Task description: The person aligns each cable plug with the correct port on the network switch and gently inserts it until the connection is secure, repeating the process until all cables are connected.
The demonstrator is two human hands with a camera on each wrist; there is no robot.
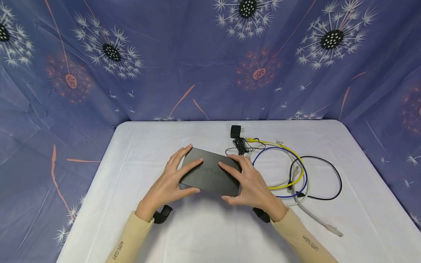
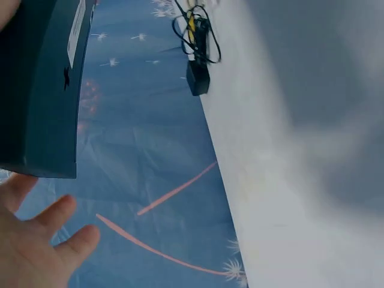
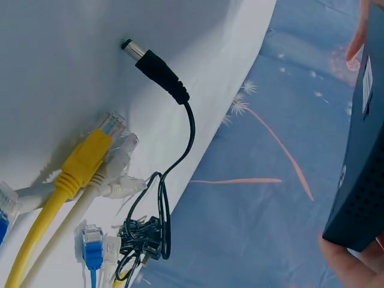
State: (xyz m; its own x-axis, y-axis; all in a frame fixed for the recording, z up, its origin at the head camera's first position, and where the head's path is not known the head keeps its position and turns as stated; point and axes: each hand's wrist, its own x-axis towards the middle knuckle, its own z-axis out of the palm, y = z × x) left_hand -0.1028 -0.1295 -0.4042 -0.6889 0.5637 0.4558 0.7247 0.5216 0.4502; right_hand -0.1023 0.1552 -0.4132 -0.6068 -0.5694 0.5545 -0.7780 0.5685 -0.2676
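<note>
Both hands hold a flat dark-grey network switch (image 1: 210, 173) raised over the table and slightly tilted. My left hand (image 1: 166, 184) grips its left end, thumb along the near edge and fingers over the top and far corner. At the right end my right hand (image 1: 253, 182) holds it the same way, with fingertips on the top face. Faint raised lettering shows on the top. In the left wrist view the underside of the switch (image 2: 42, 102) carries a white label; the right wrist view shows small vent holes in the side of the switch (image 3: 366, 180).
Right of the hands lie coiled network cables: yellow (image 1: 300, 162), blue (image 1: 307, 179) and grey (image 1: 314, 216), with a black cable (image 1: 340, 179) beside them. A black power adapter (image 1: 235, 131) sits behind, its cord ending in a round plug (image 3: 159, 72). A patterned curtain (image 1: 184, 65) encloses the white table (image 1: 164, 135).
</note>
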